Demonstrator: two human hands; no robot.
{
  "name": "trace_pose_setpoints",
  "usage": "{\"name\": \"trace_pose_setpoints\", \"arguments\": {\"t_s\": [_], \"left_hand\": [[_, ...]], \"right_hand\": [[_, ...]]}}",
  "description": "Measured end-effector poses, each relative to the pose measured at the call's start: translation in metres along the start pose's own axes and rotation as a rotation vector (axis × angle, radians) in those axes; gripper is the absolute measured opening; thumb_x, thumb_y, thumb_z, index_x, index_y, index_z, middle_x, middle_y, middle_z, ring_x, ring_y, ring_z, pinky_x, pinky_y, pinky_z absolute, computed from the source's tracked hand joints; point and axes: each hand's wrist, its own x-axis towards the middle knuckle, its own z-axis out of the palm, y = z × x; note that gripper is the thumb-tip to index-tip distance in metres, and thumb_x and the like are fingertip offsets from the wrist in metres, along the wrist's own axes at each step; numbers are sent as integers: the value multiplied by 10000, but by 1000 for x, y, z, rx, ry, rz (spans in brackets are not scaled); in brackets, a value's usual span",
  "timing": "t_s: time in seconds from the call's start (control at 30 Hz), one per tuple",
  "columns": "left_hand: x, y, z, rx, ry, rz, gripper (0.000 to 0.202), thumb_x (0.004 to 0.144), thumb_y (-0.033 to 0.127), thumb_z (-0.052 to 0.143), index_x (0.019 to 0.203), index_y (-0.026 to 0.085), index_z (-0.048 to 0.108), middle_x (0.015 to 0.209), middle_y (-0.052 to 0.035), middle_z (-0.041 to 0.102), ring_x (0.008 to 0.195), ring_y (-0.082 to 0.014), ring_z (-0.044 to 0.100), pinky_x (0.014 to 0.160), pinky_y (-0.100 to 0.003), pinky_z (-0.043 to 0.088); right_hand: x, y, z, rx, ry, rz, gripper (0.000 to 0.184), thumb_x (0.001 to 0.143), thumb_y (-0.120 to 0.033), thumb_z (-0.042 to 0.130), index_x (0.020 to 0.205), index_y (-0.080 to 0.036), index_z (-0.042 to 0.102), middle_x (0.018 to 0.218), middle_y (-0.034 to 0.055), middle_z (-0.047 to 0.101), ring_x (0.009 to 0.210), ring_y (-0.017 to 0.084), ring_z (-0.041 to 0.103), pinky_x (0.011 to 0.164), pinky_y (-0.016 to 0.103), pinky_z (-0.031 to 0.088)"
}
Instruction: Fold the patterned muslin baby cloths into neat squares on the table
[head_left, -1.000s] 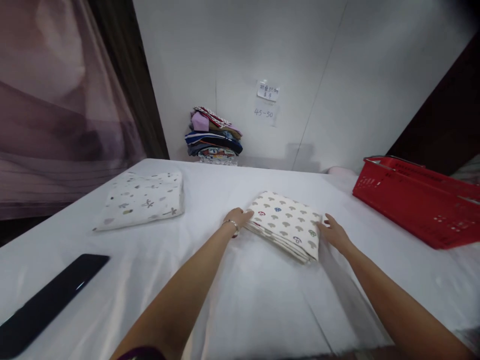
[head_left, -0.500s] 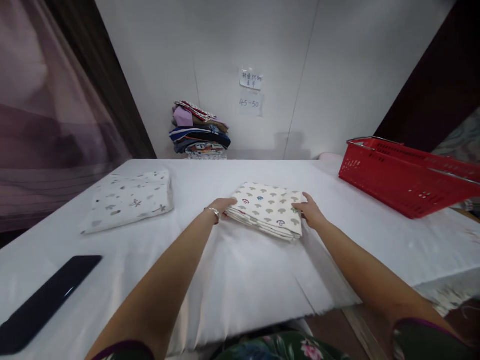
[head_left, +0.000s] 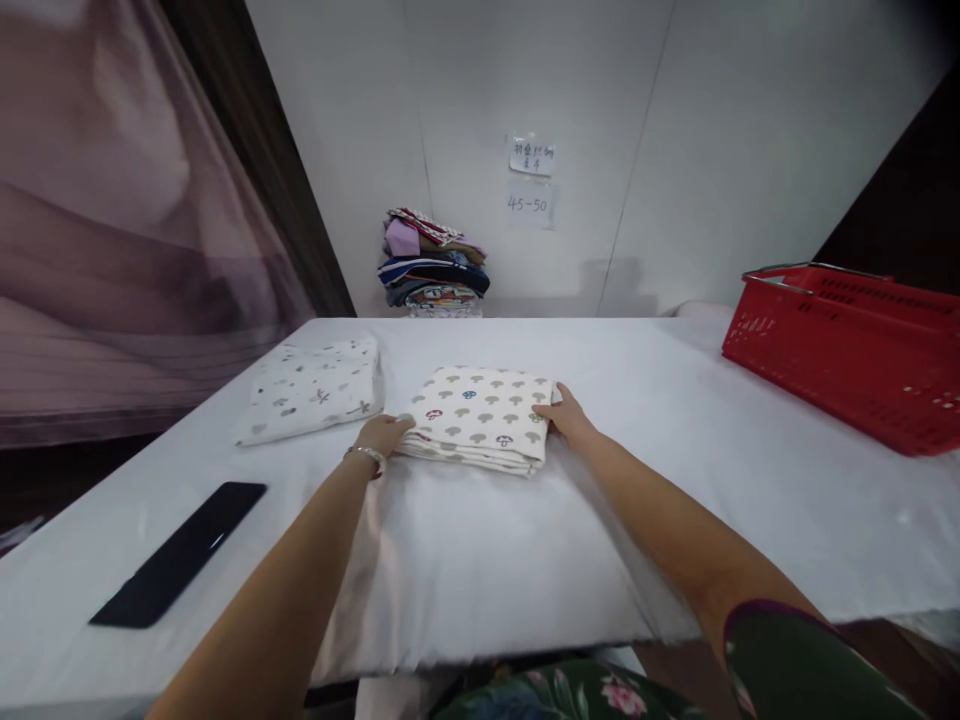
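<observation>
A folded cream cloth with a mushroom print point(head_left: 480, 420) lies on the white table point(head_left: 525, 560). My left hand point(head_left: 382, 434) grips its left edge, fingers tucked at the fold; a bracelet sits on that wrist. My right hand point(head_left: 566, 417) holds the cloth's right edge, thumb on top. A second folded white cloth with small prints point(head_left: 311, 390) lies just left of it, apart from both hands.
A red plastic basket point(head_left: 847, 350) stands at the right end of the table. A pile of folded coloured clothes point(head_left: 435, 265) rests against the back wall under paper notes point(head_left: 531, 180). A flat black object point(head_left: 180, 552) lies near the front left. A curtain hangs at left.
Both hands have slid the mushroom-print cloth leftward across the table, so it now sits close beside the other folded cloth. The grip on both edges stays the same.
</observation>
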Motion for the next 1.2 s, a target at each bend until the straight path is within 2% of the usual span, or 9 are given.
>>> {"name": "trace_pose_setpoints", "arguments": {"t_s": [0.17,0.3,0.43,0.5,0.6,0.77,0.87,1.0,1.2], "left_hand": [[-8,9,5,205,133,116,411,649,292,613,1028,137,582,1135,-149,592,1046,-332,546,835,-390,445],[-36,22,22,432,279,610,342,773,310,512,1064,140,572,1151,-131,582,1084,-284,516,934,-402,387],[-80,31,59,439,72,1161,317,826,406,494,1037,191,593,1102,-76,613,1052,-218,532,931,-374,405],[-97,32,76,477,-51,1303,418,770,446,579,1118,216,559,1188,-75,569,1104,-230,499,937,-396,401],[-105,30,92,490,-97,1295,561,711,436,653,1209,226,500,1238,-82,532,1123,-247,485,913,-409,419],[-94,29,97,315,-96,1171,274,830,324,513,1075,226,589,1111,-45,613,1021,-182,550,899,-332,437],[-95,31,94,258,-160,1126,219,854,299,469,1005,238,617,1056,-23,634,980,-166,566,870,-300,441],[-103,34,90,207,-227,1080,214,867,293,444,967,241,627,1008,-14,643,938,-156,569,830,-279,441],[-106,34,88,118,-235,1057,222,863,271,444,1006,238,611,1013,-18,631,939,-148,561,836,-273,438]], "right_hand": [[-21,2,-9,160,-64,105,978,734,-291,655,1425,-233,-35,1113,123,598,782,190,643,672,374,561],[-41,7,-11,264,-161,169,1008,733,-268,668,1420,-248,-70,1073,105,620,772,191,644,671,390,563],[-52,12,-9,281,-216,197,963,749,-271,661,1421,-263,-29,965,85,648,700,190,642,619,383,558],[-55,12,-8,303,-231,158,923,755,-278,656,1417,-278,14,904,63,656,665,177,633,600,359,551],[-59,10,-6,406,-248,102,881,757,-257,642,1407,-294,49,863,32,653,662,158,624,620,342,543],[-66,10,-4,538,-263,125,780,771,-280,608,1368,-324,108,871,8,642,720,163,633,682,385,538],[-71,11,-3,572,-287,195,563,797,-311,573,1283,-280,291,851,10,636,729,165,636,703,389,534],[-78,13,-2,532,-437,289,279,828,-302,530,1065,-157,510,930,82,643,766,181,643,753,382,525],[-83,10,-3,432,-558,374,337,861,-401,473,1036,-128,561,927,108,660,795,197,653,747,370,528]]}}
